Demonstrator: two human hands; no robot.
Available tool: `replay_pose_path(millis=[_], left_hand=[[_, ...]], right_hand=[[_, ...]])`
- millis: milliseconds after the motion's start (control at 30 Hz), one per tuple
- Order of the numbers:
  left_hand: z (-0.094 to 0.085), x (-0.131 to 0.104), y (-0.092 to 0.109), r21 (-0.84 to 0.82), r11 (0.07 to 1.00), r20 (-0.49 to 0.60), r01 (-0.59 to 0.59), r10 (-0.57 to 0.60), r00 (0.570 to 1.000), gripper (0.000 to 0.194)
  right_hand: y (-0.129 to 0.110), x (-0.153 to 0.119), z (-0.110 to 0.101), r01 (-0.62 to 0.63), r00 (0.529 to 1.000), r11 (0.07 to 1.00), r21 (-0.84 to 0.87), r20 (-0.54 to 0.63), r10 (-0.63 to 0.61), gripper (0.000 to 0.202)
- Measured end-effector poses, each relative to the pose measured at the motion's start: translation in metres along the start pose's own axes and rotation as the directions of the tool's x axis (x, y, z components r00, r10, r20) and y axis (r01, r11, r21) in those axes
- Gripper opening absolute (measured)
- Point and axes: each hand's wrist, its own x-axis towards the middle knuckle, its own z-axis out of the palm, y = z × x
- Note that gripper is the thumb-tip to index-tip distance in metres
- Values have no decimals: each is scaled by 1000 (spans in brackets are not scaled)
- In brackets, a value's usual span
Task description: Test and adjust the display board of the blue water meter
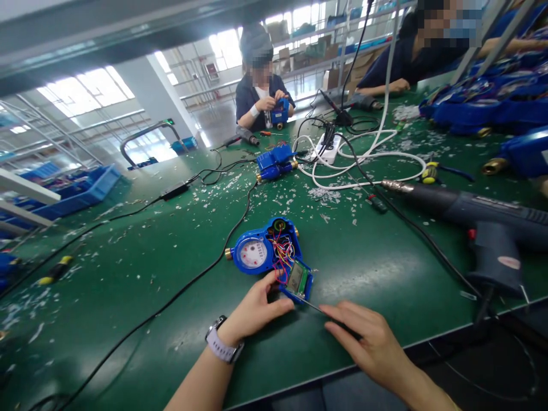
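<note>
If the thin tool (312, 306) slips, display board (297, 278) may scratch | Tilted blue cover (309, 292) could tug wires (282, 248) | Left fingers (280, 308): curled, gripping cover; right fingers (342, 313): pinched on tool | Blue meter (252, 254): near desk (368, 245), left of heat gun (496, 222)

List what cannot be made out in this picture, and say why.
All in the head view:
- Thin tool: its handle, hidden by the right hand.
- Left hand: some fingertips, hidden by the cover.
- Dial: its digits, too small.
- Screen: its reading, blurred.
- Heat gun: its rear, cut off by the right edge.
</note>
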Motion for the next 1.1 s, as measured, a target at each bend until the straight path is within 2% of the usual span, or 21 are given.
replay_pose_path(millis=[67,233,500,700,833,967,1100], left_hand=[[-1,1,-1,-116,993,61,-24,32,998,72],[-8,3,1,-267,964,188,-13,66,980,84],[-12,2,-5,-325,944,246,62,21,969,87],[-11,0,-2,-285,955,284,76,9,959,86],[-12,-4,-3,-273,959,282,73,7,959,99],[-11,-15,-5,-179,984,314,-15,71,947,94],[-6,-26,-3,-83,996,292,-26,49,955,90]], right_hand=[[-1,0,-1,-11,1000,1000,19,28,11,23],[-4,2,-2,-42,998,996,80,51,38,26],[-8,-2,-3,-45,995,991,130,98,32,28],[-14,-1,-4,-30,994,989,144,110,14,29],[-21,-3,-3,-20,991,991,134,137,2,32],[-28,-13,-3,-23,981,995,100,195,3,30],[-37,-22,-3,-30,974,996,83,228,10,29]])
